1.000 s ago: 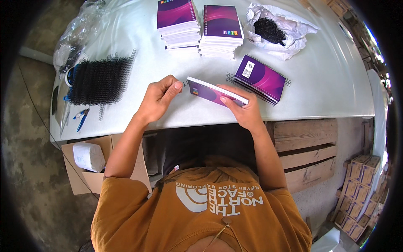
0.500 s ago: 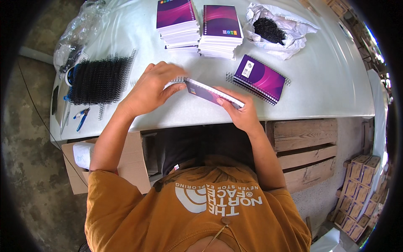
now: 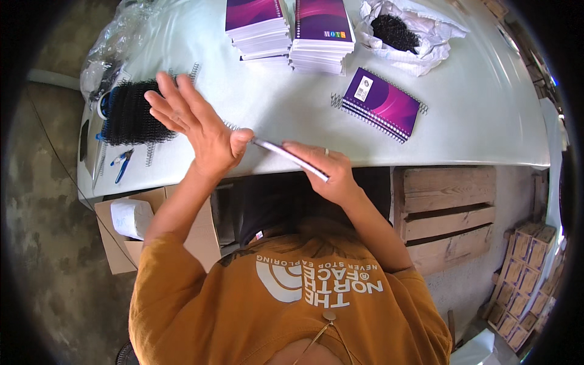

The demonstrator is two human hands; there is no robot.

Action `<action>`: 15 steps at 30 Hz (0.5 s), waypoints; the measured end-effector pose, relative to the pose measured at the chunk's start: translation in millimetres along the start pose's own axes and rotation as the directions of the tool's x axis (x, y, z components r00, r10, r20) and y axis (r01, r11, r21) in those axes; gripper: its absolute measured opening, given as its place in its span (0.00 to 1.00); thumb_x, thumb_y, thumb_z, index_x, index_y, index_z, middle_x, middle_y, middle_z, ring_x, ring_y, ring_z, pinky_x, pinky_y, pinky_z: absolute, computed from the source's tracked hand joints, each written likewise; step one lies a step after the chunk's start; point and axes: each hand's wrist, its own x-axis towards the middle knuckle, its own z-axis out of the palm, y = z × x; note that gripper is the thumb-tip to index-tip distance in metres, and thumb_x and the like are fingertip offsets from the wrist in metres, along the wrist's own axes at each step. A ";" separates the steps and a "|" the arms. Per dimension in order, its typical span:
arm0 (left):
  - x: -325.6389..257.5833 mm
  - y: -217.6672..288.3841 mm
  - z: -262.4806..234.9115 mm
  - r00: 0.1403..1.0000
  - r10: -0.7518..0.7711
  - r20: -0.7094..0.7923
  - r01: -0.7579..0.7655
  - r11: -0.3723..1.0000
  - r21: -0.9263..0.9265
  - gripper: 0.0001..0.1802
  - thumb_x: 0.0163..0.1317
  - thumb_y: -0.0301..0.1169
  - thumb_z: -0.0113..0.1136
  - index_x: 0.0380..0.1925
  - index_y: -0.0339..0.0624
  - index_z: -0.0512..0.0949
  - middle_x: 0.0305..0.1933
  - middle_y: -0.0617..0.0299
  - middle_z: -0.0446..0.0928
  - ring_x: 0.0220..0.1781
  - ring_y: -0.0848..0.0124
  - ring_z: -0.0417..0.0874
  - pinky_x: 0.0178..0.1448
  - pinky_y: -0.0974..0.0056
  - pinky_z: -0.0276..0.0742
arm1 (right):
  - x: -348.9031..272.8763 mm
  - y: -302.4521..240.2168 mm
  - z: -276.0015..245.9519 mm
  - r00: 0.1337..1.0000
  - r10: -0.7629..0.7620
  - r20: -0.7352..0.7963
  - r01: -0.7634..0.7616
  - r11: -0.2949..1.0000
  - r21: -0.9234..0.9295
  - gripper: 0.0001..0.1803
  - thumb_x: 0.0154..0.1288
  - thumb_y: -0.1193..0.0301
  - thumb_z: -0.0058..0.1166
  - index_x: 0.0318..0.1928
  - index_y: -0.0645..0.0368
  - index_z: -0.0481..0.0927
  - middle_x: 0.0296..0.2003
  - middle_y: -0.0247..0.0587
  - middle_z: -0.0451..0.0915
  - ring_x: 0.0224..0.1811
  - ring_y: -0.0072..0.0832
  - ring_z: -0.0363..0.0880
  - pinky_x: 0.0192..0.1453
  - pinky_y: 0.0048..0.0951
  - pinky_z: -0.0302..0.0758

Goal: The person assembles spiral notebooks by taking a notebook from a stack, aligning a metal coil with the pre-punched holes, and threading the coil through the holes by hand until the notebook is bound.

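My right hand (image 3: 333, 176) grips a thin notebook (image 3: 292, 159), held edge-up over the table's front edge. My left hand (image 3: 207, 131) is open with its fingers spread, its thumb beside the notebook's left end. A short length of wire coil (image 3: 231, 125) shows behind that thumb; the rest is hidden. Beyond my left hand lies a thick bundle of black spiral coils (image 3: 131, 115). Blue-handled cutters (image 3: 123, 165) rest in front of the bundle. To the right, several purple spiral-bound notebooks (image 3: 383, 103) are piled, with coil ends sticking out at both sides.
Two tall stacks of purple-covered notebooks, a left stack (image 3: 258, 36) and a right stack (image 3: 322, 45), stand at the back. Beside them is a white sack (image 3: 435, 42) with black coil scraps (image 3: 394, 33). A cardboard box (image 3: 198, 234) and wooden crate (image 3: 450, 188) sit below the table.
My left hand has opened from its pinch near the coil and spread its fingers. My right hand has brought the notebook lower and turned it so mainly its edge shows.
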 end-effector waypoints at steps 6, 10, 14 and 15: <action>-31.3 30.5 -6.9 0.974 0.223 0.040 -0.217 0.968 -0.128 0.57 0.48 0.75 0.43 0.65 0.37 0.59 0.67 0.23 0.42 0.74 0.40 0.33 0.66 0.30 0.25 | -0.8 3.8 -7.8 0.999 -0.044 -0.010 0.043 0.997 -0.058 0.21 0.53 0.87 0.53 0.48 0.62 0.79 0.44 0.46 0.81 0.43 0.37 0.82 0.47 0.31 0.79; -26.9 29.8 -0.8 0.984 -0.066 0.165 0.092 0.984 -0.152 0.63 0.48 0.73 0.46 0.62 0.20 0.52 0.66 0.22 0.40 0.70 0.29 0.36 0.64 0.27 0.35 | 2.2 -1.0 4.1 0.987 -0.156 0.038 0.158 0.986 -0.060 0.22 0.50 0.87 0.54 0.49 0.62 0.79 0.44 0.46 0.81 0.44 0.38 0.82 0.47 0.31 0.79; -43.7 53.2 -6.5 0.948 0.282 0.144 -0.252 0.948 -0.197 0.52 0.54 0.70 0.45 0.58 0.29 0.59 0.60 0.26 0.56 0.64 0.26 0.51 0.62 0.26 0.45 | -2.4 2.4 -10.1 0.999 -0.015 0.034 0.017 0.997 -0.077 0.23 0.50 0.87 0.53 0.50 0.62 0.78 0.44 0.47 0.81 0.44 0.38 0.82 0.47 0.32 0.79; -36.0 48.5 -4.5 0.967 0.253 0.043 -0.248 0.964 -0.098 0.53 0.54 0.70 0.44 0.59 0.28 0.56 0.61 0.24 0.54 0.65 0.27 0.50 0.64 0.28 0.44 | -2.6 1.5 -8.3 0.997 -0.067 0.043 0.070 0.995 -0.067 0.23 0.50 0.87 0.53 0.50 0.62 0.78 0.44 0.47 0.81 0.44 0.38 0.82 0.47 0.32 0.79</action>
